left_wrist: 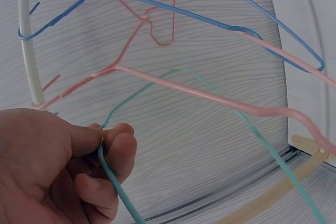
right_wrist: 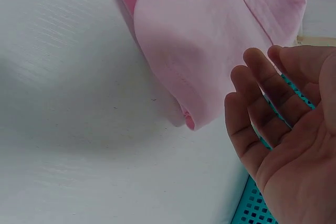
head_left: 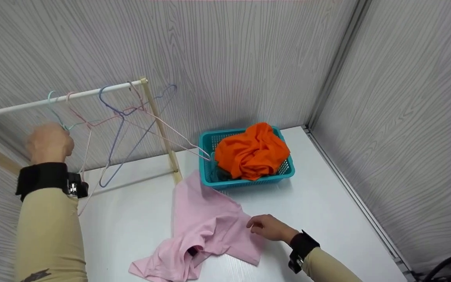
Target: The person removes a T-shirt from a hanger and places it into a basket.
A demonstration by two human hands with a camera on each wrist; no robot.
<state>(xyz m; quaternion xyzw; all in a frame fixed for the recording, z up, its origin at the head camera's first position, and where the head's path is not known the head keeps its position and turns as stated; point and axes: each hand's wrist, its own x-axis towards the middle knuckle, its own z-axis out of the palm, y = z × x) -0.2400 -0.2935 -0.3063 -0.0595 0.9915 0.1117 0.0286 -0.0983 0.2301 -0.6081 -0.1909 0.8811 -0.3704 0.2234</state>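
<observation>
Thumb and fingers of my left hand (head_left: 50,143) pinch a mint-green wire hanger (left_wrist: 122,195), whose hook is over the white rod (head_left: 26,105). In the left wrist view, a pink hanger (left_wrist: 194,94) hangs close beside that hand, with a blue hanger (left_wrist: 173,10) past it. My right hand (head_left: 269,227), fingers loosely bent and holding nothing, is at the right edge of a pink garment (head_left: 210,223). That garment lies crumpled on the white table; the right wrist view shows one of its hemmed edges near the fingers.
A teal plastic basket (head_left: 206,141) stands by the back wall with an orange cloth (head_left: 253,152) heaped in it and something dark beneath. A wooden post (head_left: 159,125) supports the rod's right end. Another pink hanger (head_left: 178,137) reaches to the basket's rim. Grey wood-patterned walls enclose the table.
</observation>
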